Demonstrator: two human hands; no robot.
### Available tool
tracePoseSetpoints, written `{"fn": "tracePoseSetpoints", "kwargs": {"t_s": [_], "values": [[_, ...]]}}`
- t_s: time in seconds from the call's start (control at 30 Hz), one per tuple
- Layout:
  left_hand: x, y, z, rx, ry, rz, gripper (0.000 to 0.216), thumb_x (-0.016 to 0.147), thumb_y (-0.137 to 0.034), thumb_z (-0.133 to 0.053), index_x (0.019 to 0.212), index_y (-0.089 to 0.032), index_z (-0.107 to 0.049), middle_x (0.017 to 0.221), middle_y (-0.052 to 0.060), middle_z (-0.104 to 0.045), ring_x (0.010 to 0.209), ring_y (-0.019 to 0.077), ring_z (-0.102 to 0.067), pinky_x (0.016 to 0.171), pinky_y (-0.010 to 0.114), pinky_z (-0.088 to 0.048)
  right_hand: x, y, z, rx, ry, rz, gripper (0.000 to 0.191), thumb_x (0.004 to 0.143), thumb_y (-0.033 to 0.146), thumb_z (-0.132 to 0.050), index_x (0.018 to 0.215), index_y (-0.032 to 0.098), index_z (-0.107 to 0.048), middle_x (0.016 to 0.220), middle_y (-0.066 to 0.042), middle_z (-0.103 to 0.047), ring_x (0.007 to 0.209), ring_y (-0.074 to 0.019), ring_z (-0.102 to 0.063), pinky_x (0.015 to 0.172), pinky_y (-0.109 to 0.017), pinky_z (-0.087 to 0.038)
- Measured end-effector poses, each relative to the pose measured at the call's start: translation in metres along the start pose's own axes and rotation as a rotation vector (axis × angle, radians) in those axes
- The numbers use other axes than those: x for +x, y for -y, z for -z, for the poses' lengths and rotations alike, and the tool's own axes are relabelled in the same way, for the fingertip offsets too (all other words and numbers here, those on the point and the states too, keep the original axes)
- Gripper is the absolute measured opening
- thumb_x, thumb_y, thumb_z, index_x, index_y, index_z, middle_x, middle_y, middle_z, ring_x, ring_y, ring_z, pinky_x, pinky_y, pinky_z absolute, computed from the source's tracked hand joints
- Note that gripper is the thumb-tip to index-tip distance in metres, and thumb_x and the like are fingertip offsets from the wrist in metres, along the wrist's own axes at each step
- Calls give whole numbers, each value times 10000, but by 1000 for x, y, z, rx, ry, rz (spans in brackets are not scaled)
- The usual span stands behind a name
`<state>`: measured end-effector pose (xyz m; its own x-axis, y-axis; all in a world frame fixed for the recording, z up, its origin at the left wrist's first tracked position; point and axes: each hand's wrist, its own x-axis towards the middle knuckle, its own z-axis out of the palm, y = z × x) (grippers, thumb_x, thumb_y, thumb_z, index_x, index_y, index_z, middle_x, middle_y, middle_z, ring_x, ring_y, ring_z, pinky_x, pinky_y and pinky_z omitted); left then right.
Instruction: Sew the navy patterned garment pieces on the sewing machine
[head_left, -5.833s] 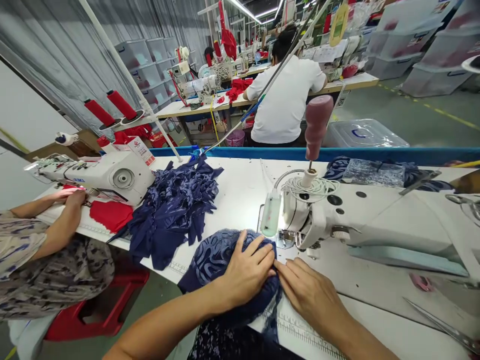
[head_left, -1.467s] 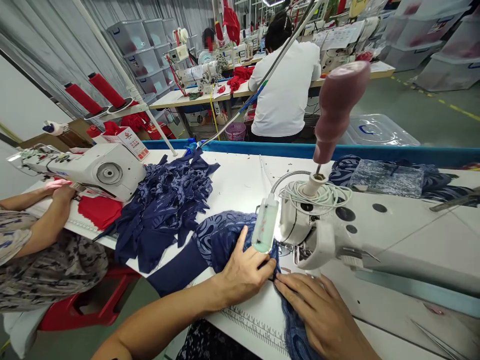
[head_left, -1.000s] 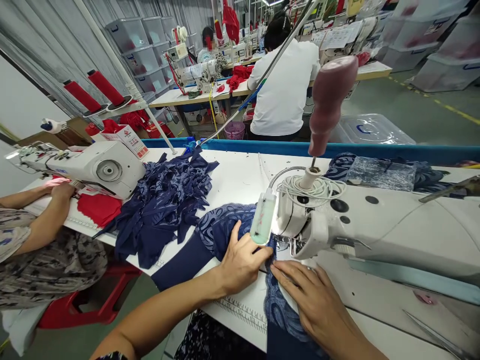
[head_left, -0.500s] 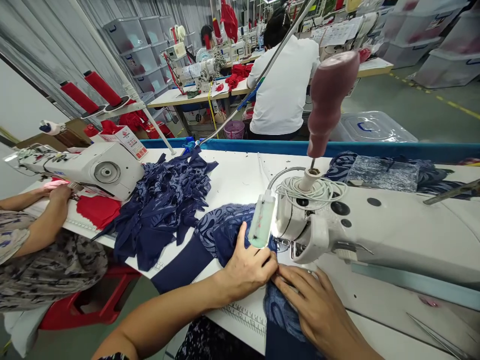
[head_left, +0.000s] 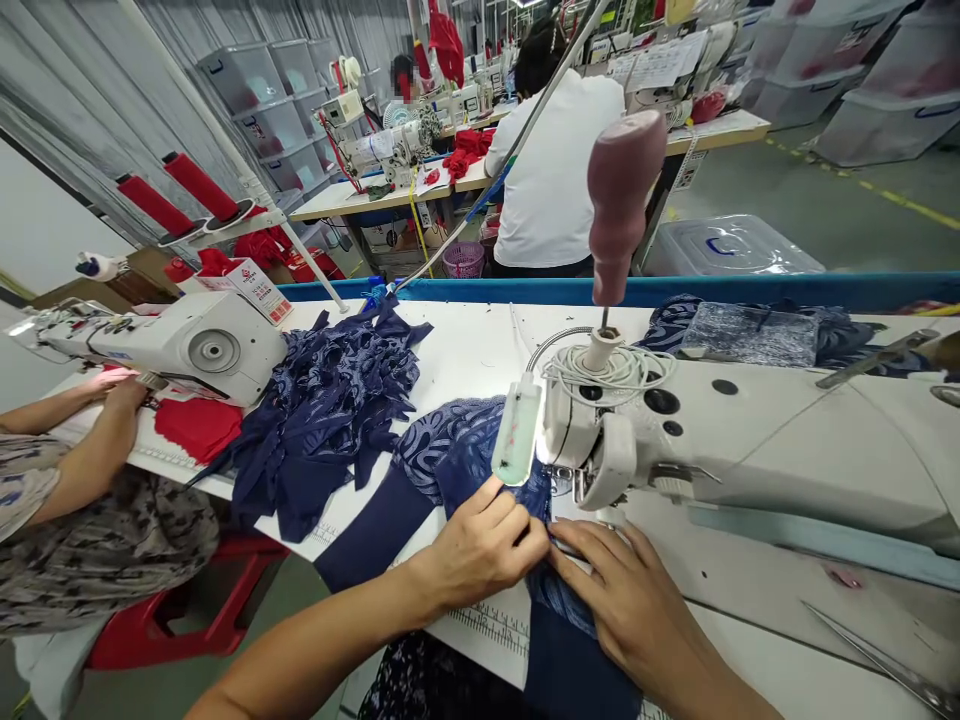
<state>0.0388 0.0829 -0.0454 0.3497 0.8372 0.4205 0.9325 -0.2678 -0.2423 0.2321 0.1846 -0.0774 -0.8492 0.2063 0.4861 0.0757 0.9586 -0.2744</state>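
A navy lace fabric piece lies under the head of a white sewing machine. My left hand is closed on the fabric just in front of the needle area, fingers curled. Close beside it, my right hand grips the fabric's edge, with the fingertips of both hands nearly meeting. Below my right hand, a plain navy panel hangs over the table's front edge. A pale green lamp partly covers the cloth near the needle, and the needle itself is hard to make out.
A heap of navy lace pieces lies to the left. Scissors rest at the right front. A pink-handled tool stands upright on the machine. At left, a co-worker's hands work red cloth at another machine.
My left index finger, raised before, is now lower and curled toward the cloth. The fabric by the lamp has shifted slightly in its folds. The view has turned a little.
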Motion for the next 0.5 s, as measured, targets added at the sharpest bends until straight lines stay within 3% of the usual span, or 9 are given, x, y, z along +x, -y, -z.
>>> {"fn": "tracePoseSetpoints", "kwargs": {"t_s": [0.1, 0.3, 0.5], "values": [[1, 0, -2, -46, 78, 78, 176, 967, -126, -422, 933, -152, -593, 723, -14, -523, 697, 132, -512, 980, 392, -449, -1, 1, 1, 29, -3, 17, 613, 658, -48, -433, 1181, 194, -643, 1173, -92, -640, 1128, -243, -539, 1068, -465, -285], [2, -2, -2, -92, 13, 68, 170, 975, -159, -458, 1059, -141, -605, 825, 9, -585, 837, 160, -533, 1009, 431, -368, 1, 3, 2, 13, -10, 27, 577, 669, -41, -426, 1155, 183, -642, 1144, -97, -646, 1088, -242, -546, 1051, -465, -303], [0, -3, -5, -136, 128, 141, 274, 981, -128, -382, 1165, -151, -584, 885, 35, -612, 802, 157, -531, 927, 402, -389, 2, 3, 2, 28, 9, 33, 617, 660, -48, -413, 1192, 177, -628, 1151, -98, -640, 1096, -245, -541, 1066, -469, -271]]}}
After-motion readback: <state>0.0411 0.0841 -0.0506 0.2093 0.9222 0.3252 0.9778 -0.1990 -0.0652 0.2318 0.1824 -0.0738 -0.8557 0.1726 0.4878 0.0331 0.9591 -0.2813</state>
